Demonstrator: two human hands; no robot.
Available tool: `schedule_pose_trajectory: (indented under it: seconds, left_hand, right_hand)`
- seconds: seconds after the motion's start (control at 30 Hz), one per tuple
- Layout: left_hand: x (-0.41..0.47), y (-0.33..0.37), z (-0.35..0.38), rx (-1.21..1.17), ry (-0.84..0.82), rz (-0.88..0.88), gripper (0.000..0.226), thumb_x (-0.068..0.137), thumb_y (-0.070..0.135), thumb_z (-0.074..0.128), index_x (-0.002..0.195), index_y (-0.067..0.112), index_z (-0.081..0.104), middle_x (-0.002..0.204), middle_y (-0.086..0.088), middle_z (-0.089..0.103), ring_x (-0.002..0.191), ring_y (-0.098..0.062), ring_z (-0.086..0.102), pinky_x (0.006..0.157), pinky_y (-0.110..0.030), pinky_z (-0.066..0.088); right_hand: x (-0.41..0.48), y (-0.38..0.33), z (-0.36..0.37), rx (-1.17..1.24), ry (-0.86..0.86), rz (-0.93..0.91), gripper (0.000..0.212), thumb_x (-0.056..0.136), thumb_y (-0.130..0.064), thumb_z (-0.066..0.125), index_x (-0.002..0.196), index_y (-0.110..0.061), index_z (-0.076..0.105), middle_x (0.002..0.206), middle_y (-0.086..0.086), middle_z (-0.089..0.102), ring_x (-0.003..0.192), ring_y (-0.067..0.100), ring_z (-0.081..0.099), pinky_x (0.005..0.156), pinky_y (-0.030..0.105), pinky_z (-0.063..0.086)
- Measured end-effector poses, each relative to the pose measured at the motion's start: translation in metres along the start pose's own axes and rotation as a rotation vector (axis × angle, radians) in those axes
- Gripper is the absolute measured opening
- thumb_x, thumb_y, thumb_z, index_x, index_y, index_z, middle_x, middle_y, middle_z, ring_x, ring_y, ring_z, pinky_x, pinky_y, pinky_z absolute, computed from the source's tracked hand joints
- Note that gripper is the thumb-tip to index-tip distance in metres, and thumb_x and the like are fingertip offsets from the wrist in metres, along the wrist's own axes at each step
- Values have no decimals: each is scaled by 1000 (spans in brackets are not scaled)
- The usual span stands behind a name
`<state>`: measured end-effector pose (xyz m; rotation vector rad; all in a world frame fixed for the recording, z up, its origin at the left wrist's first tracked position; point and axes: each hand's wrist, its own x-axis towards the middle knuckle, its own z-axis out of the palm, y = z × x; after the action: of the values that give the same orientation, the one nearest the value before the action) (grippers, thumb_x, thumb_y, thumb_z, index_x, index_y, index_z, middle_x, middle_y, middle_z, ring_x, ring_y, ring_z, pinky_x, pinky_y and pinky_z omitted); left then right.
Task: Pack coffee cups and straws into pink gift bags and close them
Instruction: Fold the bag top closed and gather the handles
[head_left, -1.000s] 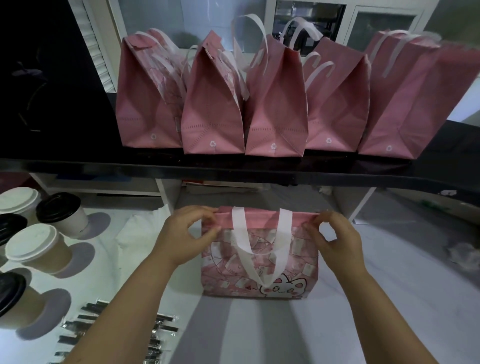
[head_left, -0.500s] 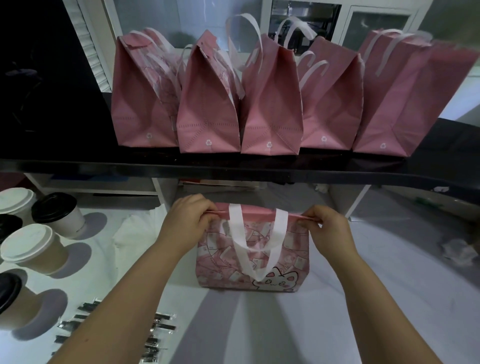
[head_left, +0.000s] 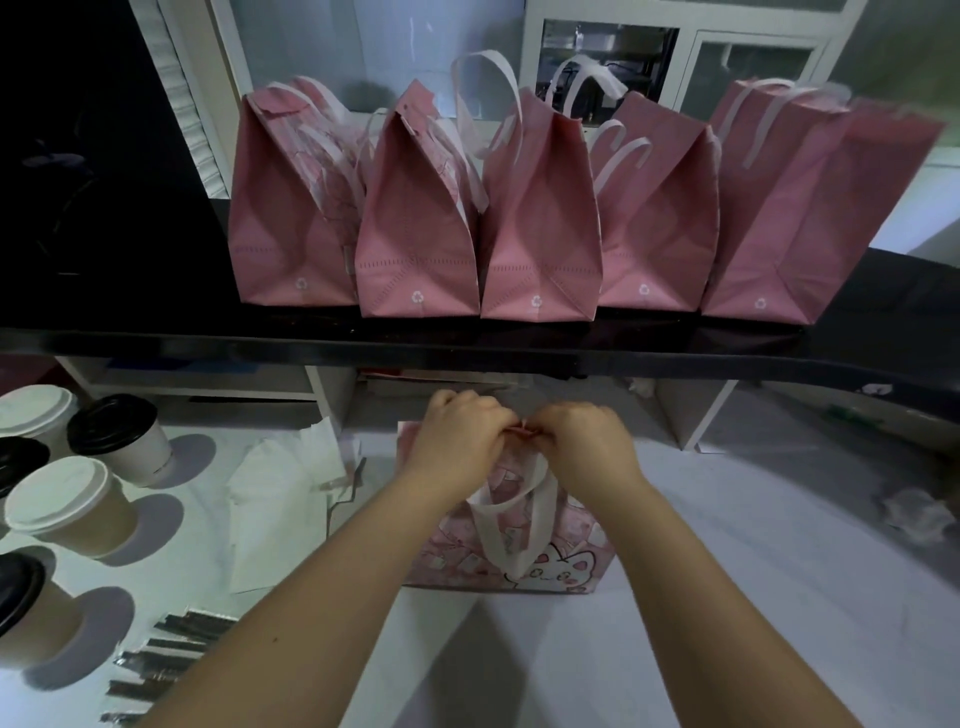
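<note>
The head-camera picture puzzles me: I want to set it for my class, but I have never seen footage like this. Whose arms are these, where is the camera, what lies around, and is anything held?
There is no machine here. A person wears one wide-angle camera on the head, looking forward and down, so the two bare arms are their own. The left hand and right hand meet at the top middle of a printed pink bag standing on the pale counter, pinching its opening together. On the left stand lidded coffee cups, some with white lids, some black, with wrapped straws near them and white paper. On the dark shelf above stand five pink bags in a row.
</note>
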<state>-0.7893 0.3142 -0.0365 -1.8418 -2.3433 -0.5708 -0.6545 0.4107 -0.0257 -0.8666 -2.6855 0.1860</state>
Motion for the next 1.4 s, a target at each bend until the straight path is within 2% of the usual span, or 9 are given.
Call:
schedule_pose_trajectory:
  seconds: [0.2, 0.37, 0.53, 0.63, 0.8, 1.0, 1.2, 1.27, 1.4]
  left_hand:
    - [-10, -3, 5, -27, 157, 42, 11, 87, 17, 63, 88, 20, 74, 80, 4, 68, 84, -22, 61, 93, -37, 27]
    - [-28, -34, -9, -101, 205, 7, 10, 84, 28, 72, 93, 24, 75, 94, 11, 70, 94, -18, 60, 90, -35, 29]
    - [-25, -26, -10, -76, 195, -47, 9, 88, 25, 68, 89, 19, 74, 88, 7, 71, 89, -20, 61, 89, -32, 25]
    - [-29, -38, -14, -168, 194, -20, 18, 85, 35, 70, 94, 21, 76, 92, 8, 73, 89, -13, 61, 92, -32, 31]
    - [-54, -78, -22, -494, 153, -200, 31, 78, 30, 79, 107, 35, 73, 95, 40, 60, 97, 17, 53, 78, 1, 35]
    - [-36, -77, -8, -275, 206, -286, 11, 83, 16, 73, 90, 25, 75, 79, 22, 56, 76, -3, 54, 65, -12, 37]
    - [-30, -60, 2, -605, 395, -413, 37, 86, 21, 72, 120, 30, 62, 114, 16, 57, 95, 5, 55, 82, -6, 39]
    - [-47, -50, 9, -689, 443, -434, 36, 85, 25, 72, 114, 42, 58, 112, 19, 59, 97, 10, 55, 80, -5, 41]
    - [-99, -22, 33, -811, 394, -442, 36, 79, 51, 72, 112, 46, 56, 116, 20, 57, 108, 2, 55, 88, -28, 51]
  right_hand:
    - [-7, 0, 6, 85, 125, -83, 10, 86, -15, 68, 77, -12, 73, 74, 4, 69, 73, 30, 63, 66, 36, 40]
    - [-23, 28, -5, 242, 142, 48, 19, 84, -20, 73, 104, -18, 76, 95, 3, 75, 87, 26, 67, 76, 37, 53]
    - [-14, 24, 1, 186, 131, -3, 8, 86, -12, 67, 88, -9, 74, 82, 7, 71, 78, 31, 64, 69, 39, 50]
    - [-15, 35, -2, 292, 108, 73, 11, 87, -19, 68, 95, -19, 76, 91, -1, 74, 85, 21, 66, 75, 36, 53]
    - [-33, 71, -5, 422, 90, 192, 23, 86, -20, 72, 106, -30, 73, 97, -19, 66, 90, -4, 54, 76, 10, 40]
    - [-30, 61, 9, 452, 196, 303, 25, 87, -8, 66, 81, -32, 69, 75, -26, 61, 73, -4, 58, 60, 14, 42]
    - [-54, 38, 11, 324, 458, 214, 17, 82, -6, 68, 73, -17, 59, 67, -8, 57, 62, 14, 51, 53, 22, 43]
    - [-65, 23, 19, 308, 500, 164, 21, 79, -3, 71, 70, -12, 54, 64, -3, 53, 59, 16, 46, 51, 24, 38]
    - [-77, -10, 40, 486, 462, 145, 19, 80, -3, 69, 73, -13, 55, 68, 0, 55, 63, 13, 46, 55, 25, 40]
